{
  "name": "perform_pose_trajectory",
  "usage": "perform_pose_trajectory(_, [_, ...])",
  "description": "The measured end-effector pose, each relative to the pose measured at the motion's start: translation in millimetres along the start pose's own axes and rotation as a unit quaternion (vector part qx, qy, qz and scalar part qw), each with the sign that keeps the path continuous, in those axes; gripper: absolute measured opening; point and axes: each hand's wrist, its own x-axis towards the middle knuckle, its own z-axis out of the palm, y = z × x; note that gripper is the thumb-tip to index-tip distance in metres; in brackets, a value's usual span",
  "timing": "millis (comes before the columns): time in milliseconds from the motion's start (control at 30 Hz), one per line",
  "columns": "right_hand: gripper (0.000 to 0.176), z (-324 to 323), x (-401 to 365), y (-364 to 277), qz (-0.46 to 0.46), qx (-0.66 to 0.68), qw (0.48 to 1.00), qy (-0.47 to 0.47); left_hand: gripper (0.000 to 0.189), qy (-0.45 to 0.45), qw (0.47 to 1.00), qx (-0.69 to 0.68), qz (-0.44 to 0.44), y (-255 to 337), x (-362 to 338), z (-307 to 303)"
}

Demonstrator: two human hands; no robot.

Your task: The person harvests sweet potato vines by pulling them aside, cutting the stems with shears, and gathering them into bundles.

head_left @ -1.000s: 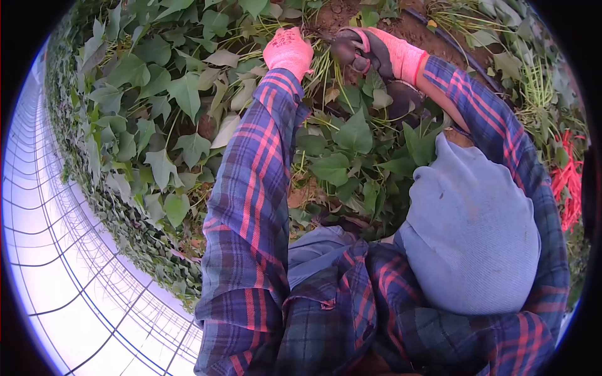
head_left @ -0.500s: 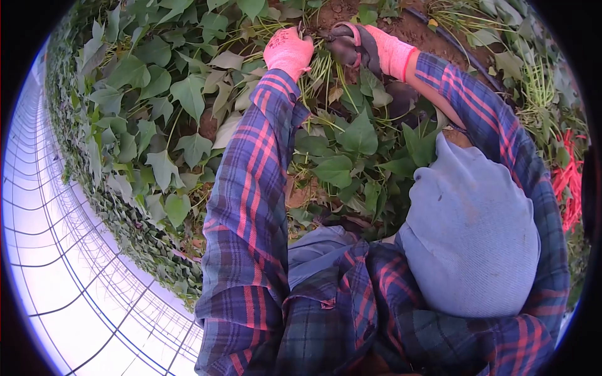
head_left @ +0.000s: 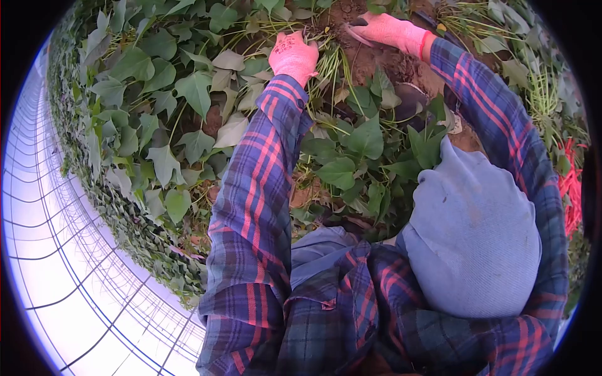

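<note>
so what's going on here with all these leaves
A person in a plaid shirt and pink gloves is crouched over a bed of leafy vines. The left hand has its grip closed on a bunch of green stems near the ground. The right hand reaches down to the bare soil just beside that bunch. It is unclear whether that hand holds anything.

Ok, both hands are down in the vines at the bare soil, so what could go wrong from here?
The left hand, pink-gloved, is closed on a bunch of thin green stems; a hard pull might snap them. The pink-gloved right hand is on bare brown soil close by and could get caught. Also, broad green leaves hide the ground around them.
</note>
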Motion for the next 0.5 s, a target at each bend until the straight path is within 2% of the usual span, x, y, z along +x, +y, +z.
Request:
perform_pose_trajectory(33, [0.009, -14.3, 2.5, -13.1, 0.061, 0.071, 0.993, -0.067, 0.043, -0.001, 1.0, 0.001, -0.001, -1.4, -1.9, 1.8])
perform_pose_trajectory(67, [0.01, -28.8, 4.9, -26.4, 0.129, 0.133, 0.975, -0.126, 0.043, 0.025, 1.0, -0.004, 0.004, -2.4, -4.0, 4.3])
perform_pose_trajectory(100, [0.01, -29.8, 9.8, -31.4, 0.128, 0.134, 0.975, -0.125, 0.042, 0.051, 0.999, -0.009, 0.009, -1.0, -8.3, 3.2])
perform_pose_trajectory(167, [0.005, -33.6, 13.1, -39.5, 0.193, 0.139, 0.96, -0.146, 0.041, 0.048, 0.999, 0.002, 0.001, 3.8, -14.8, -0.7])
perform_pose_trajectory(200, [0.005, -25.2, 18.5, -27.2, 0.192, 0.139, 0.96, -0.146, 0.042, 0.054, 0.998, -0.004, 0.014, 3.0, -15.2, 0.1])
perform_pose_trajectory(233, [0.011, -9.9, 28.0, -4.0, 0.004, -0.035, 0.996, -0.085, 0.043, 0.06, 0.998, -0.01, 0.027, 2.4, -14.9, 0.9])
perform_pose_trajectory(267, [0.018, -0.4, 32.8, 9.5, -0.185, -0.207, 0.961, -0.015, 0.043, 0.061, 0.998, -0.009, 0.027, 2.8, -13.2, 0.9])
perform_pose_trajectory(300, [0.018, -20.9, 31.2, -7.2, -0.185, -0.206, 0.961, -0.015, 0.043, 0.039, 0.998, 0.014, 0.04, 2.4, -9.7, 0.1])
perform_pose_trajectory(333, [0.017, -62.0, 27.3, -40.0, -0.017, -0.009, 0.985, -0.169, 0.043, 0.017, 0.998, 0.037, 0.052, 1.1, -7.9, -1.3])
perform_pose_trajectory(400, [0.022, -70.2, 22.6, -47.6, 0.155, 0.189, 0.919, -0.308, 0.043, -0.01, 0.998, 0.047, 0.045, 5.4, -8.0, -11.1])
perform_pose_trajectory(433, [0.02, -38.1, 21.8, -29.1, 0.003, -0.006, 0.985, -0.17, 0.042, -0.036, 0.997, 0.056, 0.039, 7.9, -7.0, -16.8])
perform_pose_trajectory(467, [0.024, -17.2, 21.2, -18.6, -0.149, -0.199, 0.968, -0.019, 0.041, -0.058, 0.997, 0.051, 0.029, 7.9, -6.4, -21.7])
perform_pose_trajectory(500, [0.024, -15.0, 22.0, -20.9, -0.149, -0.198, 0.969, -0.019, 0.041, -0.059, 0.997, 0.051, 0.029, 5.6, -2.7, -21.7])
